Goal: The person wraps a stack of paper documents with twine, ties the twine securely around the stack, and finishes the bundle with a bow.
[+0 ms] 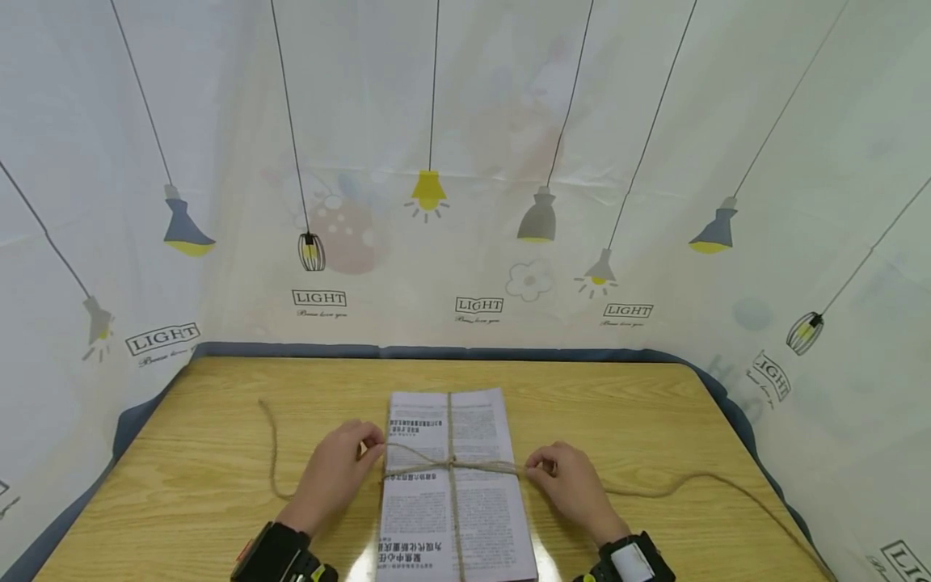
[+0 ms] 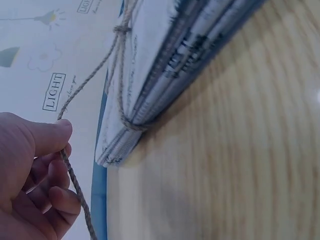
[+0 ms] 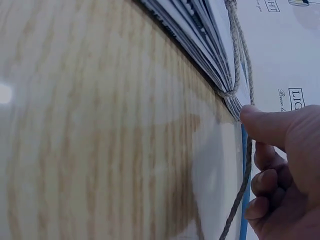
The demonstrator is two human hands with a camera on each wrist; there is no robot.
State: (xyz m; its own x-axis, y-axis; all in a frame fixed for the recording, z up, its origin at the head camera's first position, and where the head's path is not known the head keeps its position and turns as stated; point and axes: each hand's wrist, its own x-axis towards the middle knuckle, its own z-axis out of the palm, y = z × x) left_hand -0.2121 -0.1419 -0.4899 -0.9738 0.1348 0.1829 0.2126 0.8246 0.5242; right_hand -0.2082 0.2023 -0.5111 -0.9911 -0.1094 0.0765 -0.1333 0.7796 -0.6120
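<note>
A stack of folded newspapers (image 1: 483, 517) lies on the table, bound crosswise with brown twine (image 1: 450, 420). The strands meet in a knot (image 1: 452, 462) on the top sheet. Left of the stack, my left hand (image 1: 338, 465) pinches one twine end between thumb and forefinger; in the left wrist view that strand (image 2: 87, 77) runs up to the knot. My right hand (image 1: 570, 485) pinches the other end close to the stack's right edge. Below the right thumb, the loose twine (image 3: 235, 212) hangs on down in the right wrist view.
The wooden table (image 1: 218, 436) has a blue-edged cloth (image 1: 429, 352) with printed lamps behind it. One loose twine tail (image 1: 273, 444) curls on the left; a longer tail (image 1: 698, 475) trails to the right edge. Dark bands with devices (image 1: 280, 554) sit on both wrists.
</note>
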